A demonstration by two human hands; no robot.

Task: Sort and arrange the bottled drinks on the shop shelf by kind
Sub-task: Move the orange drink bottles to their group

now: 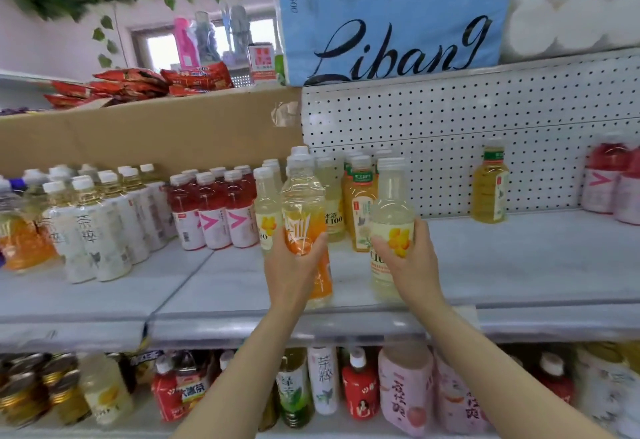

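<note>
My left hand (292, 267) grips an orange-labelled bottle (304, 210) of pale yellow drink, held upright over the shelf board (519, 265). My right hand (410, 262) grips a pale lemon C100 bottle (391, 203) standing near the shelf's front edge. Behind them stand more C100 bottles (267, 206) and an amber tea bottle (360, 203). To the left are red drinks with pink labels (214, 210) and white-labelled tea bottles (100, 231). A lone amber bottle (490, 186) stands at the right, and red drinks (609, 179) stand at the far right.
A white pegboard (450, 134) backs the shelf on the right and a cardboard panel (149, 127) on the left. Orange-labelled bottles (20, 238) stand at the far left. The lower shelf (346, 386) is packed with mixed bottles. A blue tissue pack (391, 16) lies on top.
</note>
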